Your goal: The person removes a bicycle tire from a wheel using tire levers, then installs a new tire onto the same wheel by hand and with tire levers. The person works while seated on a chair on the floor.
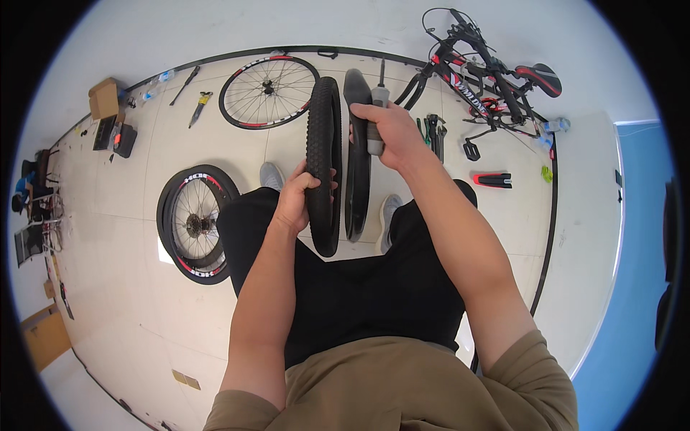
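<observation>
Between my knees, my left hand is closed around a knobbly black bicycle tire, held upright and seen nearly edge-on. Beside it on the right stands a smooth black inner tube, apart from the tire by a narrow gap. My right hand grips the tube's upper part together with a grey-handled screwdriver, whose thin shaft points away from me. Some of the right fingers are hidden behind the tube and handle.
A bare spoked wheel lies ahead; another wheel lies left with a tire around it. A bicycle frame rests at the far right wall. Hand tools and a red-black part lie right. An open carton stands far left.
</observation>
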Action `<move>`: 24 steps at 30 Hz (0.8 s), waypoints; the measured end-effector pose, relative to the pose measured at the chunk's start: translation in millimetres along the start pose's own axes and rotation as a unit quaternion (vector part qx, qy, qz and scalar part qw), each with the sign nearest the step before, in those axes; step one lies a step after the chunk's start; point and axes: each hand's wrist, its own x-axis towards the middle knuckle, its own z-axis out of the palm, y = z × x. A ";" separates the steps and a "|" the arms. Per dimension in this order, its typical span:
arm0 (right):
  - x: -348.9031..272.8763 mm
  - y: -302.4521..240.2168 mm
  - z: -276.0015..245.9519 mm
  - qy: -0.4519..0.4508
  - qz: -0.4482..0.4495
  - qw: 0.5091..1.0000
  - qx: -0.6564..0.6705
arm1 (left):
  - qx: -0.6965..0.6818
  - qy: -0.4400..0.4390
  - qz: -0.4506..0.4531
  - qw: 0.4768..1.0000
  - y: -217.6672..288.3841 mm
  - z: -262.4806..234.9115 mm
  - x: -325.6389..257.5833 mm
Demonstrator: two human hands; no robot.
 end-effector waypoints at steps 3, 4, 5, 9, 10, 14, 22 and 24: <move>-25.0 0.4 -1.9 -0.011 -0.009 1.000 0.016 | -0.031 0.010 0.009 0.999 3.7 1.2 -1.7; -33.9 7.9 -6.8 -0.010 0.001 1.000 0.009 | -0.034 0.011 0.010 0.999 4.9 1.5 -1.6; -39.3 22.0 -16.9 -0.008 0.011 1.000 0.001 | -0.037 0.013 0.011 0.999 6.1 1.9 -1.7; -61.8 85.6 -40.8 0.065 0.064 0.996 -0.010 | -0.050 0.025 0.020 0.998 6.1 0.0 0.4; -62.1 97.3 -45.6 0.072 0.081 0.993 -0.043 | -0.052 0.031 0.020 0.998 5.3 -0.6 0.1; -56.4 123.8 -55.3 0.093 0.127 0.977 -0.145 | -0.041 0.027 0.012 0.999 2.6 -6.6 1.7; -52.0 123.7 -57.0 0.031 0.115 0.992 -0.049 | -0.041 -0.030 -0.007 0.999 -0.9 4.8 -1.2; -48.2 125.2 -53.7 0.040 0.128 0.990 -0.032 | -0.049 -0.028 -0.023 0.998 -2.0 7.6 -2.6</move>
